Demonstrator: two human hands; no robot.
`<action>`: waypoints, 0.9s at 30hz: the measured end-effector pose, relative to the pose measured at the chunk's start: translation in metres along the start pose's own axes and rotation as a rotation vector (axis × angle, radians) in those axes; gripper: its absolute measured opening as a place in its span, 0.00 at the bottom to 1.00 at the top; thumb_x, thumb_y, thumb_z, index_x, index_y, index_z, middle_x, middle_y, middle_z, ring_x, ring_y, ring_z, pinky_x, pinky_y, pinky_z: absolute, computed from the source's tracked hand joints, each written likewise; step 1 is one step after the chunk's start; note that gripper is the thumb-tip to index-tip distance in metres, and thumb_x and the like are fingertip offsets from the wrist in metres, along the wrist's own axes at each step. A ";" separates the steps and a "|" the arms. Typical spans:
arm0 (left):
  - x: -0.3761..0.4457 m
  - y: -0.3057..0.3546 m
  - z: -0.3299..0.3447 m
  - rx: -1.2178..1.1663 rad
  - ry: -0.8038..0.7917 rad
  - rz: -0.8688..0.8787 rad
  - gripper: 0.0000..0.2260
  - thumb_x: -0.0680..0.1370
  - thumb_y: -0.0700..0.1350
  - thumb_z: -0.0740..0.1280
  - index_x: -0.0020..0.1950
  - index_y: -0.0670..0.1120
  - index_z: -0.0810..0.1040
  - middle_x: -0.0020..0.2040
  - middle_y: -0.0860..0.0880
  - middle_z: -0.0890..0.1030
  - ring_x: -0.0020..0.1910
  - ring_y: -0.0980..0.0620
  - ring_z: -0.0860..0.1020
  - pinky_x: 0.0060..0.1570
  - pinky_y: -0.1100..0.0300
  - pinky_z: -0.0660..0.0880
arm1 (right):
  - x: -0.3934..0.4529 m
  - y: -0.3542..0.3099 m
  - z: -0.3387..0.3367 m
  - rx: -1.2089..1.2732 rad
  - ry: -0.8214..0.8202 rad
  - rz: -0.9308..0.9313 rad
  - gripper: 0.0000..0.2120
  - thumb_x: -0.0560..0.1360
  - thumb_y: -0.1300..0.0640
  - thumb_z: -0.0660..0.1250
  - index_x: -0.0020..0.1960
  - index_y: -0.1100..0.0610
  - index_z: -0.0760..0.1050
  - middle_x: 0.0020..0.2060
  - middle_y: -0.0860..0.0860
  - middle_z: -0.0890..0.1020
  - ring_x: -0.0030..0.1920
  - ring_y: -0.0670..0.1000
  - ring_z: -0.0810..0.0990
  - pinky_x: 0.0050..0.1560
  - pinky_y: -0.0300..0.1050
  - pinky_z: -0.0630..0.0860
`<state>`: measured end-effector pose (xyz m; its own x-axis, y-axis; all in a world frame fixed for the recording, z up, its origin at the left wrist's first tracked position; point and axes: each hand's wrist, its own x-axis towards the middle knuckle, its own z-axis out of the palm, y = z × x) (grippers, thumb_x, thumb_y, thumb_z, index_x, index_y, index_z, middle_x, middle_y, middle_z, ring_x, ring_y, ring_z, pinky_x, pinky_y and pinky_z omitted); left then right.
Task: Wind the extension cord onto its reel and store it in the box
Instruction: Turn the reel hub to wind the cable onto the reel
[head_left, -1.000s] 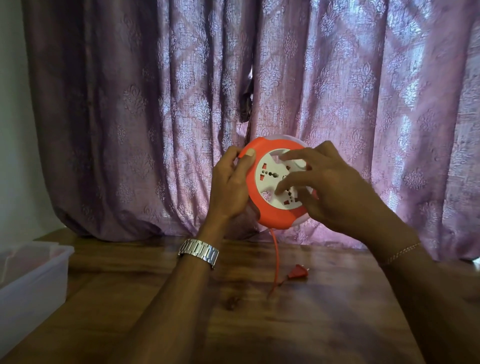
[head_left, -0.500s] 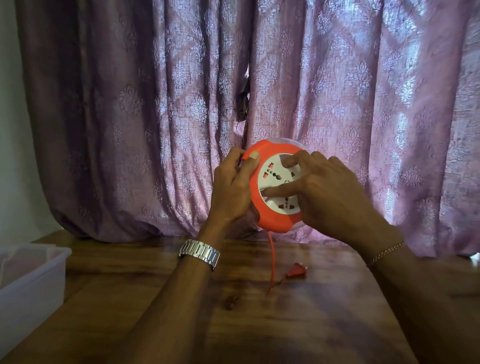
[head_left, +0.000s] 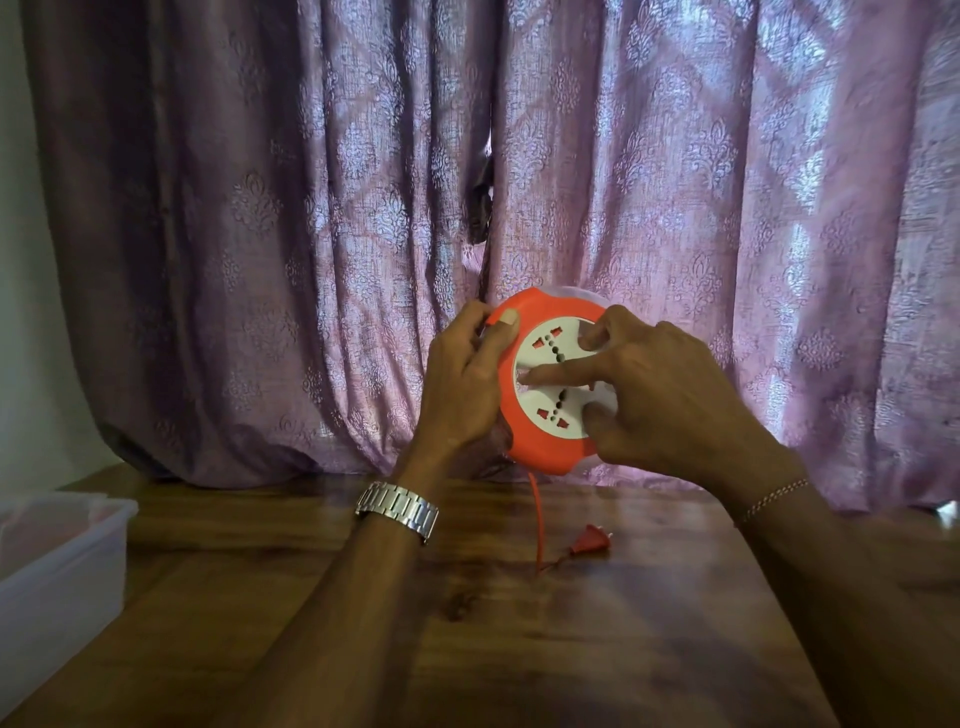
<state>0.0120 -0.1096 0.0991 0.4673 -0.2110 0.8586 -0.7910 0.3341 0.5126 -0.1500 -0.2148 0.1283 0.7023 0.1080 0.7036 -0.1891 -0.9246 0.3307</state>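
Round orange reel (head_left: 540, 447), glossy plastic with white socket face, held upright above the wooden table (head_left: 519, 649). Left hand (head_left: 462, 384) grips its rim; right hand (head_left: 660, 400) fingers curl onto the face. Thin orange cord (head_left: 536, 512) hangs to plug (head_left: 589, 541). Translucent box (head_left: 62, 566) far left.

Silver link watch (head_left: 397, 511) on left wrist; thin chain bracelet (head_left: 774, 500), perhaps beaded, on right.
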 end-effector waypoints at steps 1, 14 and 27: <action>0.000 -0.001 0.000 0.007 -0.002 0.001 0.13 0.80 0.56 0.63 0.39 0.51 0.72 0.32 0.53 0.76 0.32 0.54 0.75 0.36 0.52 0.72 | -0.001 0.001 0.001 0.002 0.020 -0.003 0.29 0.62 0.54 0.69 0.59 0.30 0.74 0.49 0.53 0.78 0.41 0.56 0.79 0.37 0.42 0.65; 0.004 0.005 -0.001 -0.035 0.068 -0.007 0.13 0.81 0.54 0.63 0.37 0.53 0.70 0.31 0.55 0.71 0.33 0.53 0.69 0.36 0.53 0.66 | 0.006 -0.015 0.011 0.204 0.336 0.293 0.32 0.62 0.28 0.65 0.61 0.41 0.77 0.35 0.48 0.85 0.39 0.56 0.83 0.42 0.49 0.79; 0.003 0.005 -0.004 -0.035 0.061 -0.015 0.14 0.81 0.53 0.63 0.41 0.46 0.72 0.32 0.54 0.74 0.33 0.54 0.73 0.35 0.55 0.69 | 0.003 0.003 -0.004 0.129 -0.016 -0.137 0.31 0.67 0.70 0.66 0.59 0.39 0.77 0.70 0.52 0.69 0.58 0.56 0.68 0.53 0.48 0.70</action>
<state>0.0113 -0.1047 0.1043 0.5026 -0.1601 0.8495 -0.7703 0.3631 0.5242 -0.1513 -0.2157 0.1335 0.7267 0.2309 0.6470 -0.0023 -0.9410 0.3384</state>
